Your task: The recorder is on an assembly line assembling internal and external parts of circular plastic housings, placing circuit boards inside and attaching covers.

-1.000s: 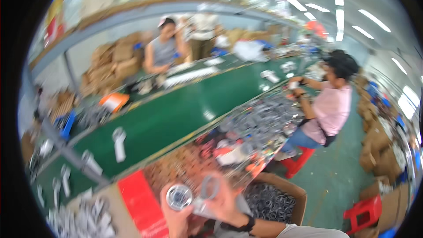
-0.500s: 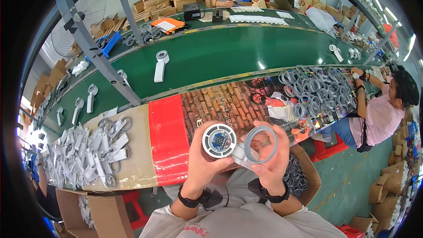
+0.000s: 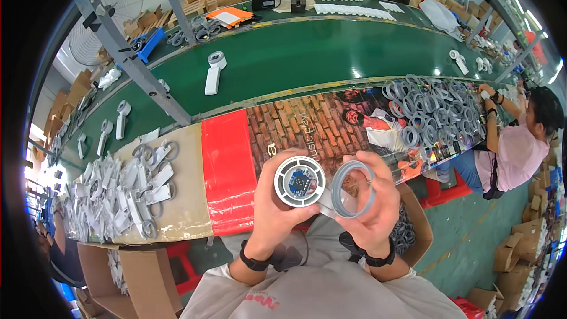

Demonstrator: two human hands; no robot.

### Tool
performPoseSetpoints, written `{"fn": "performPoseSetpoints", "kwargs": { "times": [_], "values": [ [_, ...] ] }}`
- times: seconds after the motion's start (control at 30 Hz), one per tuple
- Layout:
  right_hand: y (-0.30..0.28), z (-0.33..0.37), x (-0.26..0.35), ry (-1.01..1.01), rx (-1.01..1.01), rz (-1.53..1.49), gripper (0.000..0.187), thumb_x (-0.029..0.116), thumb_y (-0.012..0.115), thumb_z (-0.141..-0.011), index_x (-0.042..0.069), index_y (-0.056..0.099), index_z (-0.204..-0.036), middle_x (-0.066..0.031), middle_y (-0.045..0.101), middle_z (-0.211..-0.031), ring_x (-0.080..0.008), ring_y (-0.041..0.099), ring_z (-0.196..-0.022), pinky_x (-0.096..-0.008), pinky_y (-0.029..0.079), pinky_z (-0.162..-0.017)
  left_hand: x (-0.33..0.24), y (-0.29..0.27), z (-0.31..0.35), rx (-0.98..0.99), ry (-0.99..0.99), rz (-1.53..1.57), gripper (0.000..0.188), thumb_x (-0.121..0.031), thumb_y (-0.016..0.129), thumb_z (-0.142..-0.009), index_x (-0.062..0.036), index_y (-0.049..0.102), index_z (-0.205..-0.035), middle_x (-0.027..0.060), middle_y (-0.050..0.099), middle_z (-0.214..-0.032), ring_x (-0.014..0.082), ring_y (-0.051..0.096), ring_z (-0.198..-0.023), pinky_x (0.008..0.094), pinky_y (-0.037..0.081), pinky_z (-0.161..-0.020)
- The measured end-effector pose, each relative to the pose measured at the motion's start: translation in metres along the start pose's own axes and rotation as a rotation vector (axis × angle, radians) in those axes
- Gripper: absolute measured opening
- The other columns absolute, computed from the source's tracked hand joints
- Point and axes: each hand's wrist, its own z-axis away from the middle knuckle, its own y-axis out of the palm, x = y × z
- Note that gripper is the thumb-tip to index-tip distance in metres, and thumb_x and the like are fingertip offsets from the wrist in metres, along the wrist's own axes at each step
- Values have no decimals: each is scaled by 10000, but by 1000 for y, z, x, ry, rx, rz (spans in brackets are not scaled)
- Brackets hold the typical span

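Observation:
My left hand (image 3: 267,215) is closed around the round head of a white handheld fan body (image 3: 300,183), whose open face shows a blue circuit board inside a spoked white rim. Its handle slants down to the right, partly hidden behind a grey ring (image 3: 337,194). That ring is pinched upright in the fingers of my right hand (image 3: 383,205), beside the fan head and apart from it. Both hands are over the near edge of the bench, in front of my body.
Left on the bench lies a heap of white handle parts (image 3: 121,198); right, a pile of grey rings (image 3: 437,112). Beyond runs a green conveyor belt (image 3: 283,53) carrying several white fan bodies. A co-worker (image 3: 511,147) sits at right. Cardboard boxes (image 3: 147,280) stand below the bench.
The ring in my right hand has turned a little, showing more of its side wall. My left hand still holds the fan body. The whole view has shifted slightly.

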Motion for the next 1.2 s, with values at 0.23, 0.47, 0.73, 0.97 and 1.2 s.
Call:
{"fn": "performPoseSetpoints", "kwargs": {
  "times": [0.23, 0.47, 0.73, 0.97, 1.2],
  "values": [
    [4, 0, 1, -47, -17, -18, 669, -10, 764, -665, 96, 440, -1240, -307, 330, -1362, -418, 515, -1145, -467, 459, -918, -3, 2, 1, 7, 18, -104, 760, -61, 813, -587, -25, 417, -1234, 112, 471, -1241, 201, 495, -1150, 323, 416, -966],
    [2, 4, -3, -34, -21, 156, 641, -2, 768, -663, 84, 442, -1208, -324, 335, -1351, -410, 529, -1128, -460, 485, -884, -1, 0, 3, 10, -39, 28, 769, -40, 813, -578, -18, 410, -1233, 106, 480, -1229, 193, 505, -1137, 319, 421, -963],
    [8, 5, 3, 33, -32, 138, 633, 38, 767, -675, 53, 446, -1220, -327, 404, -1303, -415, 497, -1161, -423, 477, -901, 1, -1, 3, -18, -31, 17, 768, -3, 798, -582, -14, 406, -1242, 104, 498, -1212, 186, 513, -1127, 318, 429, -962],
    [10, 11, -6, 10, -49, 108, 673, 35, 786, -665, 48, 437, -1241, -325, 409, -1291, -408, 486, -1174, -435, 478, -903, 4, -5, 6, -34, -65, 20, 855, -22, 823, -576, 0, 373, -1302, 106, 503, -1225, 188, 507, -1148, 320, 428, -968],
    [9, 13, -9, 22, 26, 87, 769, -33, 736, -666, 128, 350, -1311, -263, 279, -1378, -465, 441, -1189, -512, 445, -950, 5, -8, 4, -25, -37, 10, 849, -29, 827, -583, 0, 374, -1300, 109, 498, -1230, 193, 506, -1151, 320, 426, -972]
  ]
}}
